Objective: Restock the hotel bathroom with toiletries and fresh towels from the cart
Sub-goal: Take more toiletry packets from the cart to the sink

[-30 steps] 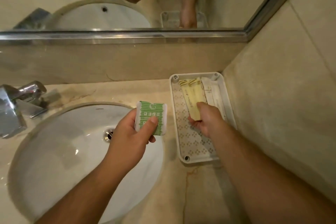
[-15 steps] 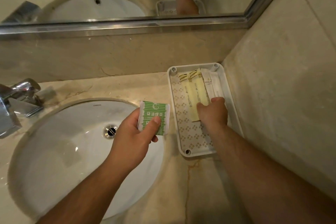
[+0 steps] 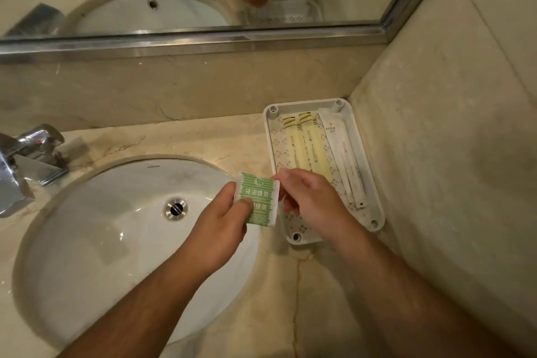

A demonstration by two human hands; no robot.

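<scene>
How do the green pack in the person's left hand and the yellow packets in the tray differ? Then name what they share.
The green pack is short and nearly square; the yellow packets are long and narrow. The green pack is held by the left hand; the yellow packets lie flat in the tray. Both are printed wrappers.
</scene>
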